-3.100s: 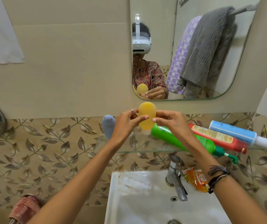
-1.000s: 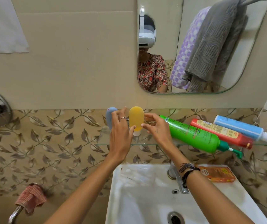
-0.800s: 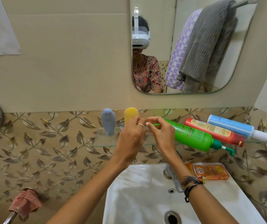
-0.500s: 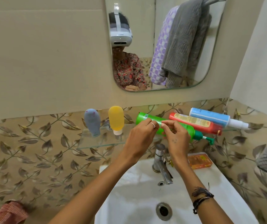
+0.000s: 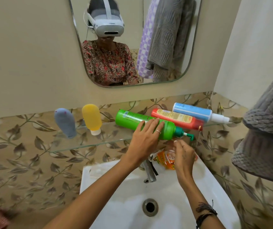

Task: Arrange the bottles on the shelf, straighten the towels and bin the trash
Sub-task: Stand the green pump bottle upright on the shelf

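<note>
Left hand [image 5: 145,138] lies flat, fingers straight, across the toppled green bottle [image 5: 146,123] on the glass shelf [image 5: 89,144]; right hand [image 5: 183,154], fingers curled just below its pump, perhaps empty.

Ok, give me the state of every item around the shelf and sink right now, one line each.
Grey bottle: standing cap-down on the shelf.
Yellow bottle: standing cap-down on the shelf.
Green pump bottle: lying on its side.
Red bottle: lying on its side.
Blue bottle: lying on its side.
Left hand: fingers laid over the green pump bottle.
Right hand: below the pump, holding nothing visible.
Orange wrapper: crumpled on the sink rim.
</note>
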{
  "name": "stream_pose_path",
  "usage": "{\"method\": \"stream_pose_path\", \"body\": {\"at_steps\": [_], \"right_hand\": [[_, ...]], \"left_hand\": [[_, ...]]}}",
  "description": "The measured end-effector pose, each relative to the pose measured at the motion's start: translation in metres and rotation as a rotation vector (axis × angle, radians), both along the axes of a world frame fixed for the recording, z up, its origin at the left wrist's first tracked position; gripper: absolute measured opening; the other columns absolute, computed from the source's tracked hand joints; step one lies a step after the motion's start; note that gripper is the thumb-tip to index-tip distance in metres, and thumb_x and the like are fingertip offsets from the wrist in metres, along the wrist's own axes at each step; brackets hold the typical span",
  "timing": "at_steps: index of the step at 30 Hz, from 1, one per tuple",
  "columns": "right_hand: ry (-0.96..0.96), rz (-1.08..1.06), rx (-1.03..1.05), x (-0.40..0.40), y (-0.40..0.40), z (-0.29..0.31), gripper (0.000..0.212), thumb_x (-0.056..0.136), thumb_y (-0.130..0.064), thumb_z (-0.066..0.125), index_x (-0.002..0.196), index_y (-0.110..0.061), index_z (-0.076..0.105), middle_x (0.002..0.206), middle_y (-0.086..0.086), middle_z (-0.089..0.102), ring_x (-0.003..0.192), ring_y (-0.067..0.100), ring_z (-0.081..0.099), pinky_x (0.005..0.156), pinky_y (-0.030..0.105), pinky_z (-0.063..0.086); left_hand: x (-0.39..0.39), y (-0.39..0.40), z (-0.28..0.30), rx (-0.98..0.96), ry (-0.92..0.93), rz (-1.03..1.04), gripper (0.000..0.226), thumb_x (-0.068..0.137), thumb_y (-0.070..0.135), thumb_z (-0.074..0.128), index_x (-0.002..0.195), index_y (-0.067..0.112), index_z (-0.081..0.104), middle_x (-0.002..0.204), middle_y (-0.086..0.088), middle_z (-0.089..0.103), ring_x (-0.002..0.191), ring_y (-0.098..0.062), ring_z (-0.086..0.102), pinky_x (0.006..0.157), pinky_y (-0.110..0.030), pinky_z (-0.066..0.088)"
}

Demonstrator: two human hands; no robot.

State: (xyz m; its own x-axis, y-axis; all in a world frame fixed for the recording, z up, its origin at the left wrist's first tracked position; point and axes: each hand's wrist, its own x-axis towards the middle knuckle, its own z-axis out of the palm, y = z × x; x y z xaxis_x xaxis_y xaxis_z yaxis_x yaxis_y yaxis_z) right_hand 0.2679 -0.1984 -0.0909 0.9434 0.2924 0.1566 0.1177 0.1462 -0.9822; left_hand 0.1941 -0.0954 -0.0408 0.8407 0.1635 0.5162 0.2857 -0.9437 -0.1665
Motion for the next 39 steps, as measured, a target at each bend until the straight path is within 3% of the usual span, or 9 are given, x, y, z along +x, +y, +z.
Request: {"method": "stream_pose_path", "body": {"at_steps": [4, 12, 16, 23, 25, 28, 30, 33, 39], "right_hand": [[0.045, 0.119, 0.081, 0.005, -0.001, 0.001, 0.026, 0.095, -0.008, 0.045, 0.101, -0.025, 0.063, 0.101, -0.003, 0.068, 0.098, 0.011, 0.065, 0.082, 0.029, 0.053], [-0.057, 0.116, 0.225, 0.005, 0.006, 0.008, 0.032, 0.092, -0.005, 0.051, 0.122, -0.016, 0.057, 0.11, -0.001, 0.068, 0.099, -0.002, 0.065, 0.081, 0.013, 0.052], [-0.193, 0.191, 0.287, 0.014, 0.015, 0.044, 0.036, 0.089, -0.01, 0.058, 0.108, -0.039, 0.058, 0.1, -0.016, 0.07, 0.099, 0.002, 0.065, 0.082, 0.016, 0.053], [-0.3, 0.523, 0.205, 0.037, 0.046, 0.082, 0.04, 0.081, -0.015, 0.069, 0.117, -0.028, 0.058, 0.11, -0.009, 0.067, 0.102, -0.001, 0.061, 0.079, 0.012, 0.048], [-0.288, 0.66, 0.192, 0.038, 0.053, 0.089, 0.035, 0.073, -0.022, 0.073, 0.105, -0.03, 0.063, 0.101, -0.015, 0.071, 0.096, -0.003, 0.063, 0.076, 0.013, 0.05], [-0.272, 0.8, 0.211, 0.039, 0.06, 0.104, 0.041, 0.06, -0.037, 0.08, 0.097, -0.028, 0.067, 0.097, -0.012, 0.074, 0.09, 0.003, 0.068, 0.071, 0.014, 0.052], [-0.292, 0.85, 0.217, 0.04, 0.064, 0.118, 0.045, 0.058, -0.039, 0.083, 0.099, -0.03, 0.068, 0.1, -0.006, 0.074, 0.093, 0.008, 0.069, 0.073, 0.018, 0.053], [-0.352, 0.867, 0.227, 0.036, 0.07, 0.145, 0.042, 0.061, -0.036, 0.083, 0.099, -0.032, 0.068, 0.099, -0.003, 0.074, 0.094, 0.011, 0.069, 0.074, 0.024, 0.055], [-0.381, 0.828, 0.283, 0.018, 0.083, 0.174, 0.037, 0.063, -0.03, 0.08, 0.098, -0.026, 0.066, 0.096, -0.001, 0.075, 0.092, 0.014, 0.07, 0.077, 0.028, 0.057]], "left_hand": [[0.01, 0.001, 0.001, 0.051, -0.073, 0.047, 0.053, 0.064, 0.023, 0.077, 0.114, 0.013, 0.064, 0.111, -0.007, 0.069, 0.099, -0.023, 0.066, 0.083, -0.037, 0.053], [0.009, 0.01, 0.027, 0.123, -0.262, -0.036, 0.044, 0.06, 0.019, 0.071, 0.104, 0.014, 0.071, 0.098, -0.003, 0.074, 0.084, -0.021, 0.071, 0.067, -0.028, 0.054], [-0.002, 0.017, 0.056, -0.015, -0.306, -0.044, 0.052, 0.063, 0.023, 0.08, 0.113, 0.014, 0.068, 0.103, -0.002, 0.074, 0.087, -0.019, 0.071, 0.06, -0.026, 0.055], [-0.023, 0.027, 0.09, -0.493, -0.396, -0.056, 0.052, 0.074, 0.043, 0.063, 0.124, 0.028, 0.059, 0.106, -0.001, 0.073, 0.098, -0.021, 0.068, 0.072, -0.035, 0.055], [-0.027, 0.026, 0.096, -0.699, -0.453, -0.113, 0.046, 0.073, 0.038, 0.067, 0.118, 0.026, 0.064, 0.099, 0.002, 0.075, 0.093, -0.013, 0.069, 0.075, -0.037, 0.056], [-0.032, 0.027, 0.106, -0.963, -0.557, -0.208, 0.025, 0.076, 0.02, 0.072, 0.1, 0.027, 0.068, 0.085, 0.015, 0.073, 0.082, 0.002, 0.067, 0.067, -0.019, 0.055], [-0.037, 0.029, 0.117, -1.09, -0.617, -0.257, 0.023, 0.079, 0.012, 0.07, 0.098, 0.024, 0.067, 0.089, 0.009, 0.074, 0.086, -0.008, 0.069, 0.071, -0.02, 0.056], [-0.044, 0.031, 0.14, -1.107, -0.679, -0.283, 0.027, 0.079, 0.013, 0.069, 0.105, 0.02, 0.066, 0.1, -0.002, 0.073, 0.092, -0.017, 0.07, 0.079, -0.031, 0.058], [-0.057, 0.046, 0.16, -1.119, -0.777, -0.305, 0.029, 0.08, 0.016, 0.069, 0.107, 0.027, 0.065, 0.1, 0.005, 0.072, 0.089, -0.007, 0.07, 0.068, -0.019, 0.056]]}}
